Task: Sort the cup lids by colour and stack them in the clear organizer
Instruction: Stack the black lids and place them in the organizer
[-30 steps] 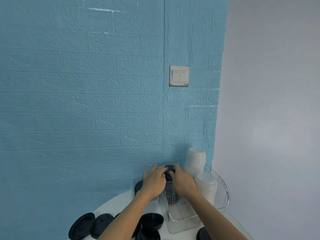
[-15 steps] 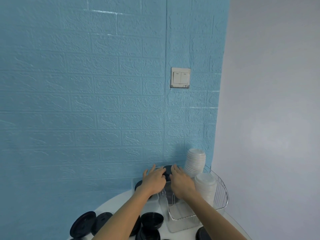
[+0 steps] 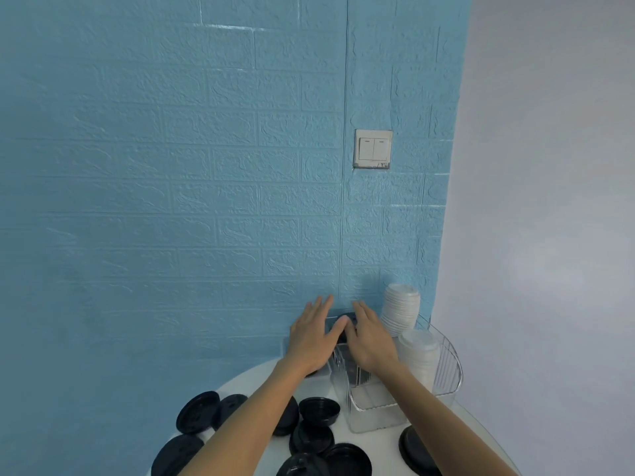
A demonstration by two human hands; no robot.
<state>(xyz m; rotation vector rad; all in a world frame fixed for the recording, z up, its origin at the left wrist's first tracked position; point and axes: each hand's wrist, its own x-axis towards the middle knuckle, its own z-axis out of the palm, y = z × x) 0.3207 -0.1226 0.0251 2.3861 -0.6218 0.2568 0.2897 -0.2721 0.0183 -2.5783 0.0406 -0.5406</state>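
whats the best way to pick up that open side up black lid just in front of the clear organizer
Probably by its raised rim. That black lid lies hollow side up on the white table, so the rim stands free. Come from above and pinch the edge nearest you: the clear organizer crowds its right side, the left forearm passes close on its left, and another lid touches its front.

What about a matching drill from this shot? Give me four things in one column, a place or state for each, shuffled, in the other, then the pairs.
Things:
1. white lid stacks
2. loose black lids
3. left hand
4. light switch

Places or states:
A. on the blue wall
B. fingers straight, over a black stack in the clear organizer
C. scattered on the white table
D. standing in the organizer's right side

Pairs: 1-D, 2-C, 3-B, 4-A
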